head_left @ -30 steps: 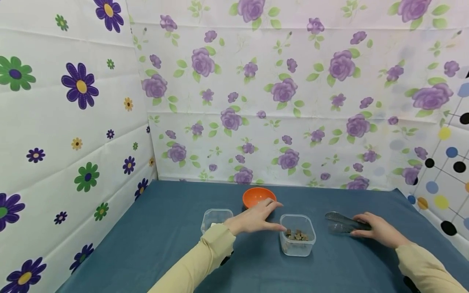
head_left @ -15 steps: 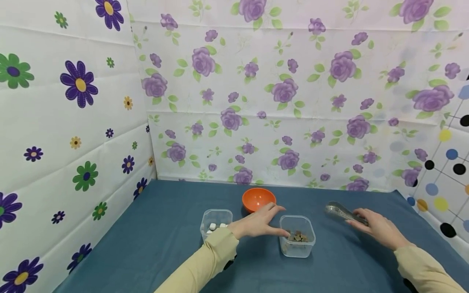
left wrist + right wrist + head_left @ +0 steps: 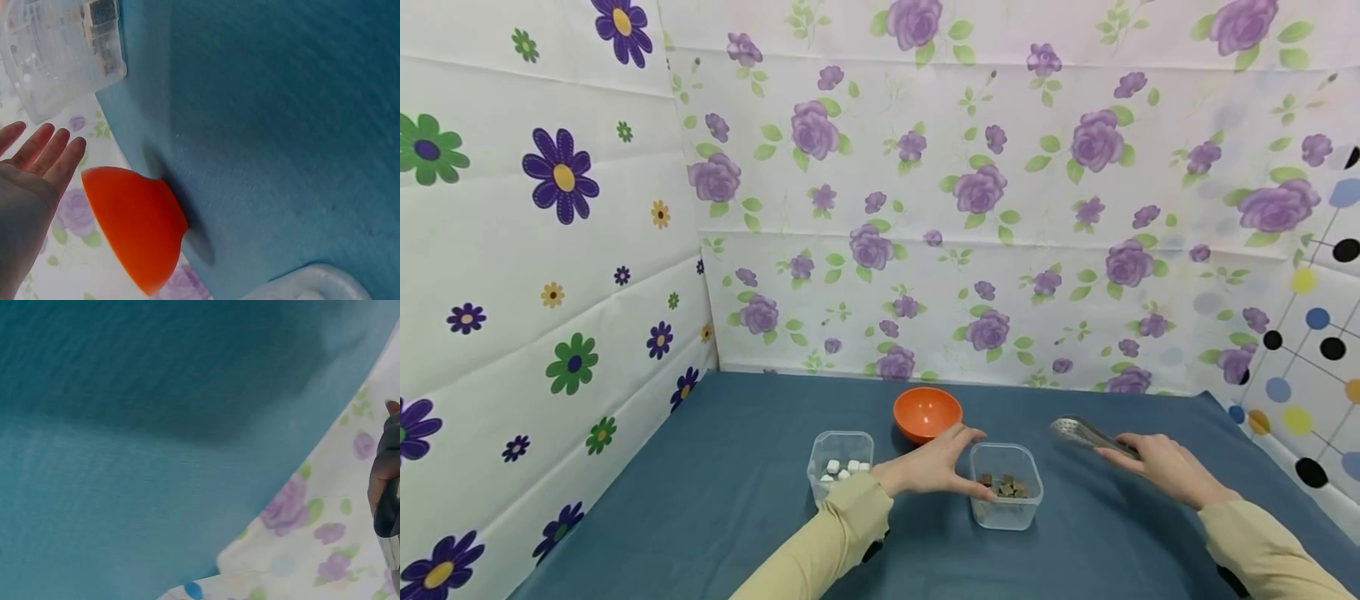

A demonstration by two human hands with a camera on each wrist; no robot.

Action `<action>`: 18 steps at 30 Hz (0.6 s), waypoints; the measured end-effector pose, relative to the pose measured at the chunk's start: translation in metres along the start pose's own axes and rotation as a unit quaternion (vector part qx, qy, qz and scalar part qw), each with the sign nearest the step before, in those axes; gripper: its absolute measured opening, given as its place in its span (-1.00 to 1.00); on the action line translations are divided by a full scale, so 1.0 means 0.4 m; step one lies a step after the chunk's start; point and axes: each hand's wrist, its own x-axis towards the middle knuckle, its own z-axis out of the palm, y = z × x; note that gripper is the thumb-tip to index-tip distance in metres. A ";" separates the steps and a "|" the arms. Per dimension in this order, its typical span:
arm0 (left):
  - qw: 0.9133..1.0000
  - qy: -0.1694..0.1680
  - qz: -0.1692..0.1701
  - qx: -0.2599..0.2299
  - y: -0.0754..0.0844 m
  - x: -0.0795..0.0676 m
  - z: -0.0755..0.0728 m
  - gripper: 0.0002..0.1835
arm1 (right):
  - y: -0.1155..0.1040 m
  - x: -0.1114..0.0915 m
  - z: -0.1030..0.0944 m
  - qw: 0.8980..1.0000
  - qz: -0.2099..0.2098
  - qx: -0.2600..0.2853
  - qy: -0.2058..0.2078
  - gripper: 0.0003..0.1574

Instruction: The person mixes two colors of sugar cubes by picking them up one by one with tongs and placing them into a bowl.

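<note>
Right hand [image 3: 1168, 469]: grasping tongs [image 3: 1086, 432] at one end, perforated head [image 3: 1066, 428] projecting beyond it; left hand [image 3: 928, 467] (unclenched): beside clear tub [image 3: 1006, 517] of brown pieces [image 3: 1009, 487].

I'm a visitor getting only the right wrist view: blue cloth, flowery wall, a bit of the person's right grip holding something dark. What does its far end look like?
Observer: The head view shows long grey tongs ending in a rounded, speckled tip, held in the right grip.
Visitor: Where's the other grip?
Observer: The left grip, fingers open, is beside a clear, square plastic tub of brown cubes.
Visitor: Any bowl about?
Observer: Yes, a round, glossy orange bowl stands just beyond the left grip.
</note>
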 end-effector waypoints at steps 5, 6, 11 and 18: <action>1.000 0.004 -0.002 -0.025 -0.008 0.002 0.013 -0.18 | -0.027 0.004 -0.012 1.000 -0.006 0.014 -0.018 -0.29; 0.999 0.006 -0.004 -0.031 -0.010 0.003 0.017 -0.17 | -0.031 0.005 -0.015 1.000 -0.007 0.016 -0.019 -0.30; 0.998 0.017 -0.012 -0.061 -0.018 0.007 0.033 -0.15 | -0.048 0.005 -0.032 0.999 -0.027 0.015 -0.018 -0.33; 0.995 0.024 -0.017 -0.092 -0.026 0.006 0.043 -0.15 | -0.083 0.014 -0.065 0.998 -0.067 0.003 -0.012 -0.33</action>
